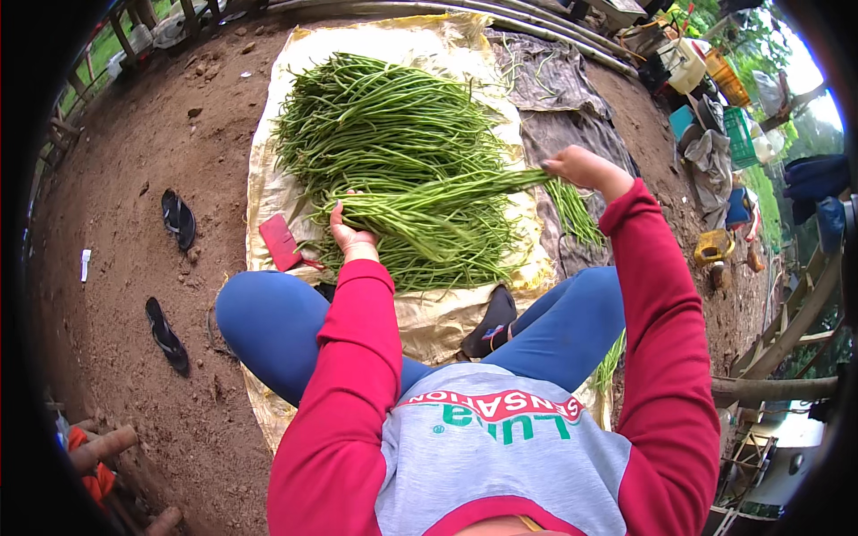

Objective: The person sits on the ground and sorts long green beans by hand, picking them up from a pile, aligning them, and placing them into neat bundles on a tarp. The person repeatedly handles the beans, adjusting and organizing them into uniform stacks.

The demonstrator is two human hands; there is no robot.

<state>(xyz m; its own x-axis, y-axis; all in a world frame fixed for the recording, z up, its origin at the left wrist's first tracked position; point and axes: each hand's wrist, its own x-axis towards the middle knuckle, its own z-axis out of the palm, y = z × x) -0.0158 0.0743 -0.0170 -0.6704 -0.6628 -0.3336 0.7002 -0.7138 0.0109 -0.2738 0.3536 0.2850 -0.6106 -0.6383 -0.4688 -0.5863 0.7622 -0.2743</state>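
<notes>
A large heap of long green yard-long beans (389, 127) lies on a pale woven sheet (268, 161) before me. Over the near part of the heap, my left hand (352, 231) holds one end of a bunch of yard-long beans (436, 201). The bunch stretches to the right, where my right hand (580, 167) grips its gathered other end above the sheet's right edge. Beneath my right hand, a smaller bundle of beans (575, 211) rests on a dark cloth (556, 144). A red phone case or wallet (279, 242) lies left of the heap.
Black flip-flops (179, 220) lie on the dirt floor (127, 201) at left. My bent legs flank the sheet's near part, with more beans (610, 362) by my right thigh. Bamboo poles (536, 30) border the far side. Crates (739, 137), jugs and a yellow container (714, 246) stand at right.
</notes>
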